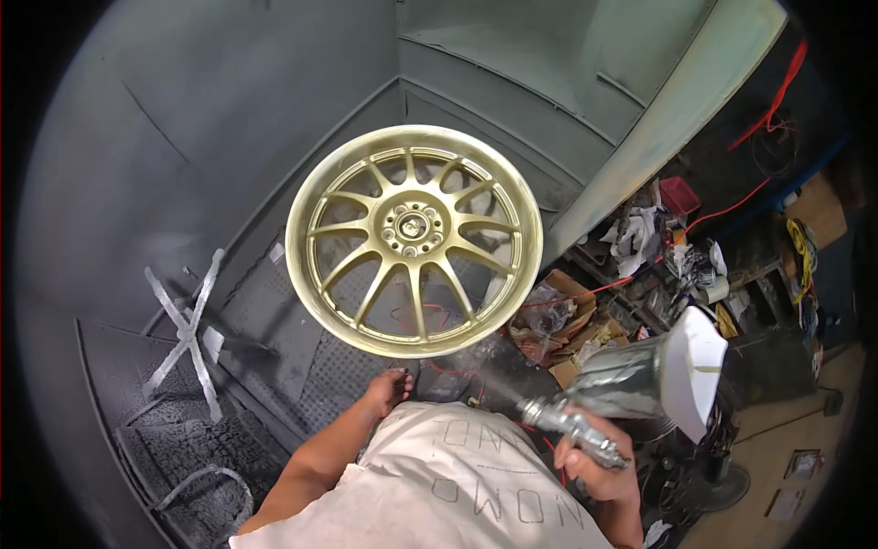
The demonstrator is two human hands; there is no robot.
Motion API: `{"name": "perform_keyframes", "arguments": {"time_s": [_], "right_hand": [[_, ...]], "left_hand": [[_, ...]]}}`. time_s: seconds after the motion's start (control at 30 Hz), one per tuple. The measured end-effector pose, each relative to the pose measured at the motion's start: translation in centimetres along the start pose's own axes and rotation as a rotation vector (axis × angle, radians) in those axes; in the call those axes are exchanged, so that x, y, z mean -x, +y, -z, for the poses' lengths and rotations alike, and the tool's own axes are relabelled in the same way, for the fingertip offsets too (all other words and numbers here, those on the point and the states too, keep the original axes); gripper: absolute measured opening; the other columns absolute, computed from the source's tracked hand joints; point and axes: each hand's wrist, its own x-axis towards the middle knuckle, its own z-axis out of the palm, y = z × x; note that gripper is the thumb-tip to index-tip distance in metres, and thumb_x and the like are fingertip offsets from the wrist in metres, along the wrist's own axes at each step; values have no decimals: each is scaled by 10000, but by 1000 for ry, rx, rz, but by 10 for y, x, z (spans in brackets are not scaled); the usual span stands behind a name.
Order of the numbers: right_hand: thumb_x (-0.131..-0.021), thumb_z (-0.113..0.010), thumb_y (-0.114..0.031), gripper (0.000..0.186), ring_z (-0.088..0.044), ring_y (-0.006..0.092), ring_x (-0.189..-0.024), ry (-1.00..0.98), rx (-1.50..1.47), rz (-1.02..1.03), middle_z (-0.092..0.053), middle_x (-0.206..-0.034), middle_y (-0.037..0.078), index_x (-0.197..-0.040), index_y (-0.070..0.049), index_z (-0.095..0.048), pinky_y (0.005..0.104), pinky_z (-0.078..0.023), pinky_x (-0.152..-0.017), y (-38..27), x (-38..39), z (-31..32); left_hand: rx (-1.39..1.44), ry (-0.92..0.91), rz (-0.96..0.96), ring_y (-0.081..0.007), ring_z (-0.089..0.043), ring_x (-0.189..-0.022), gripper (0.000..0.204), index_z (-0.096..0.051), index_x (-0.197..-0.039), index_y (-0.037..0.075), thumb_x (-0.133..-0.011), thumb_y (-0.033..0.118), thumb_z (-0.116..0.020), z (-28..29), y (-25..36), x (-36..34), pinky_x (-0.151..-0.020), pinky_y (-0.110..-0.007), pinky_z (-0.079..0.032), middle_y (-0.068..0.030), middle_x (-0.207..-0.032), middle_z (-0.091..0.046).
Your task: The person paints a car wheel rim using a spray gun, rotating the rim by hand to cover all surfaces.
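Observation:
A gold-painted car wheel rim (413,265) with many spokes faces up in front of me. My right hand (594,457) is wrapped round the metal body of a spray gun (572,428), to the right of my shirt. The gun's nozzle points toward the rim's lower edge, and a faint mist hangs in front of it. Its metal cup (617,380) is tilted, with a white paper-like piece (692,373) at the far end. Just below the rim's near edge, my left hand (391,392) has its fingers curled; what they hold, if anything, is hidden. The rim's support is hidden too.
Dark grey walls meet behind the rim. On the left stands an X-shaped stand (187,337) crusted with paint. Cardboard boxes (572,320) and cluttered shelves (658,302) line the right side. A red hose (722,212) runs across there.

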Motion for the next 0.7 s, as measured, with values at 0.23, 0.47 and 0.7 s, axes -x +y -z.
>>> {"name": "perform_keyframes", "arguments": {"time_s": [0.23,0.47,0.7], "right_hand": [[-877,-727,-57,515,-629,105,-828,124,371,-27,-682,-908,52,-1376,-2,-609,265,-510,-788,-19,-13,-7],[-880,-649,53,551,-605,127,-962,362,478,41,-670,-1101,97,-1420,20,-543,271,-497,-865,-48,-33,17],[-879,-717,-33,514,-645,136,-1009,-55,476,-363,-713,-1090,108,-1374,22,-589,281,-495,-899,-76,-57,-1]], "left_hand": [[170,-30,-82,-164,-598,-803,135,-599,-1084,139,-961,192,-611,-6,12,2,-706,-330,-479,-26,-956,-642],[245,-60,-215,-141,-589,-824,153,-594,-1135,163,-984,178,-578,-4,25,-3,-678,-299,-495,19,-1011,-616],[270,-68,-275,-144,-598,-757,185,-612,-1160,147,-975,150,-601,-3,26,3,-616,-274,-491,0,-980,-638]]}}
